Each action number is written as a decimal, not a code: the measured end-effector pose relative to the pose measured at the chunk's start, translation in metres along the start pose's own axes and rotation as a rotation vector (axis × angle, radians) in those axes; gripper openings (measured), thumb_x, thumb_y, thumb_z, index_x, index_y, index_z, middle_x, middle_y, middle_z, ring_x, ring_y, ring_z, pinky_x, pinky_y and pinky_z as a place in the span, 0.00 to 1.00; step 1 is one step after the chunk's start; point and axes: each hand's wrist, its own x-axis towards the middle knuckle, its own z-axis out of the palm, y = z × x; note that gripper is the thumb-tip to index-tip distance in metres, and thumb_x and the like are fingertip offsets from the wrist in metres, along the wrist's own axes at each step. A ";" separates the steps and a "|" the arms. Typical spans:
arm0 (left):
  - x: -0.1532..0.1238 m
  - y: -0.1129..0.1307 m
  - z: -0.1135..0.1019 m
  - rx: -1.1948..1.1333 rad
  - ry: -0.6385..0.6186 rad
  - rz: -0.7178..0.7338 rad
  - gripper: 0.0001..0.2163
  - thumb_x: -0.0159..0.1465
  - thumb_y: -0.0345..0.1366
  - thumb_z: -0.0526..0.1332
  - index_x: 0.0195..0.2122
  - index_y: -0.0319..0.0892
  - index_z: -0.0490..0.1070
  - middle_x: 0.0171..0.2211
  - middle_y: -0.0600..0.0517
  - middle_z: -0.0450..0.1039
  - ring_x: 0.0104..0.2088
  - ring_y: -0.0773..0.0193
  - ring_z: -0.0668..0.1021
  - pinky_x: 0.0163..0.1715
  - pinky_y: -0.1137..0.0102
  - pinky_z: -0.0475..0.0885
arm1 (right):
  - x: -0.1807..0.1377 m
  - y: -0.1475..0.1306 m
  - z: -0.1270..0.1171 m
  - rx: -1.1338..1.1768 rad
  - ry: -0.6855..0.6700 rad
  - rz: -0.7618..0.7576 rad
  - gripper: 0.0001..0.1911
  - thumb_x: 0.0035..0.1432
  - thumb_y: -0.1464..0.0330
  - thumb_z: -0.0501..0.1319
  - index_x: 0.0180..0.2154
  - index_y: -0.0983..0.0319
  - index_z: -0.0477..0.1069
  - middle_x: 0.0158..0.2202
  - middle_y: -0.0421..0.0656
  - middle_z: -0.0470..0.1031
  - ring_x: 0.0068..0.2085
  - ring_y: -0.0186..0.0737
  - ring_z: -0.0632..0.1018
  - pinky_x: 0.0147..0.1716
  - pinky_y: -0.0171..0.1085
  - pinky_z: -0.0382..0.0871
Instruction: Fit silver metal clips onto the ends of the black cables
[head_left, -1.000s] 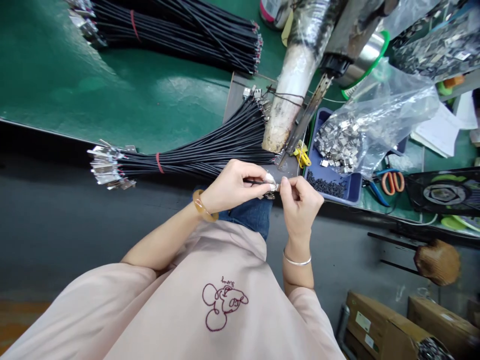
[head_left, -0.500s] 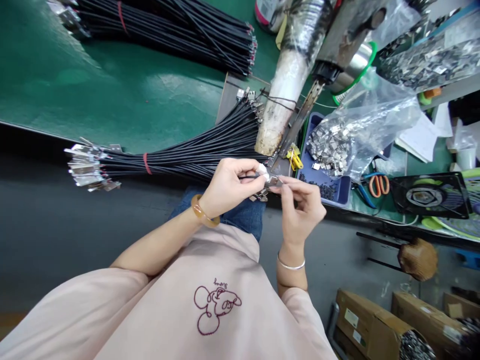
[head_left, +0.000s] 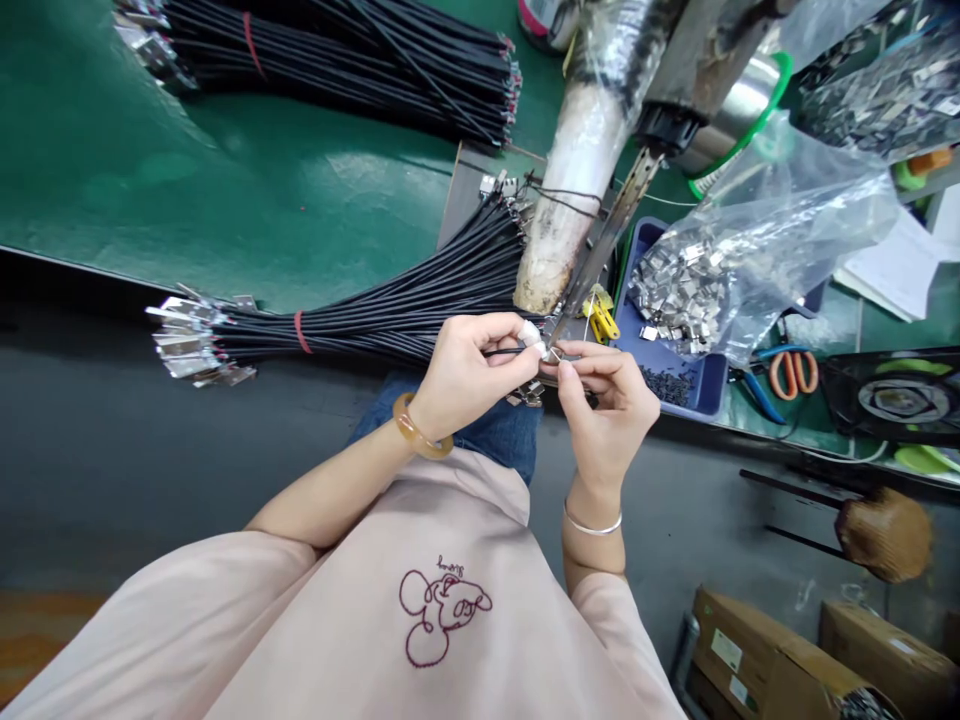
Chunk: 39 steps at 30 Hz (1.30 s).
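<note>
My left hand (head_left: 480,365) is closed in a pinch on a black cable (head_left: 504,351); white wrapping covers one fingertip. Close beside it, the thumb and fingers of my right hand (head_left: 609,400) pinch a small silvery metal piece (head_left: 555,354) at the cable's end. Its exact shape is hidden by the fingers. Just above both fingertips is the lower end of a mounted soldering iron (head_left: 604,250). A bundle of black cables (head_left: 375,310) with metal connectors (head_left: 191,338) lies behind my left hand, tied with a red band.
A second cable bundle (head_left: 352,70) lies at the back. A plastic-wrapped tube (head_left: 559,190) slants down beside the iron. To the right are a yellow clip (head_left: 601,318), a blue tray (head_left: 705,385) with metal parts, a wire spool (head_left: 739,120), orange-handled scissors (head_left: 793,374) and a fan (head_left: 900,400).
The view has shifted slightly, so the surroundings sit further right. My right fingers have turned the small metal piece and come nearer the iron's tip. My left hand keeps its pinch.
</note>
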 end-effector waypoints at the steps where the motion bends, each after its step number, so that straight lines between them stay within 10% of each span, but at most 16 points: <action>1: 0.000 0.000 0.000 -0.002 0.000 0.003 0.05 0.57 0.31 0.62 0.25 0.37 0.74 0.18 0.56 0.65 0.19 0.75 0.62 0.19 0.77 0.56 | 0.001 -0.001 0.000 0.000 0.002 -0.002 0.03 0.61 0.69 0.65 0.34 0.59 0.73 0.40 0.41 0.82 0.37 0.35 0.85 0.36 0.36 0.83; 16: -0.003 0.002 -0.003 0.028 -0.113 -0.009 0.05 0.58 0.29 0.61 0.25 0.37 0.71 0.17 0.60 0.59 0.19 0.76 0.58 0.19 0.78 0.53 | -0.006 -0.001 -0.008 0.016 -0.033 0.013 0.03 0.62 0.70 0.65 0.35 0.59 0.72 0.37 0.38 0.82 0.33 0.33 0.84 0.32 0.33 0.82; 23: -0.015 -0.006 -0.019 0.190 -0.289 0.261 0.04 0.59 0.27 0.63 0.27 0.37 0.76 0.20 0.57 0.68 0.21 0.74 0.65 0.23 0.76 0.62 | -0.003 -0.006 -0.033 -0.219 0.602 -0.374 0.08 0.62 0.60 0.65 0.40 0.55 0.72 0.31 0.36 0.70 0.17 0.27 0.67 0.15 0.35 0.59; 31: 0.000 -0.017 -0.024 0.442 0.058 0.470 0.05 0.65 0.29 0.63 0.35 0.38 0.79 0.37 0.46 0.79 0.39 0.59 0.78 0.44 0.63 0.74 | 0.044 0.040 -0.076 -0.701 0.148 -0.039 0.07 0.60 0.64 0.63 0.31 0.58 0.68 0.29 0.41 0.76 0.29 0.40 0.77 0.34 0.41 0.72; 35: 0.013 -0.020 -0.019 0.856 -0.030 0.463 0.07 0.66 0.29 0.60 0.37 0.38 0.79 0.41 0.42 0.77 0.44 0.50 0.75 0.45 0.55 0.70 | 0.066 0.051 -0.080 -0.843 -0.028 -0.061 0.07 0.58 0.68 0.61 0.28 0.58 0.66 0.33 0.43 0.76 0.36 0.43 0.75 0.41 0.43 0.70; 39: 0.011 -0.021 -0.018 0.802 -0.077 0.475 0.09 0.68 0.29 0.58 0.35 0.38 0.78 0.38 0.43 0.76 0.41 0.53 0.74 0.41 0.59 0.68 | 0.072 0.047 -0.082 -0.885 -0.116 -0.017 0.08 0.55 0.68 0.62 0.26 0.58 0.65 0.31 0.41 0.72 0.32 0.40 0.71 0.41 0.43 0.69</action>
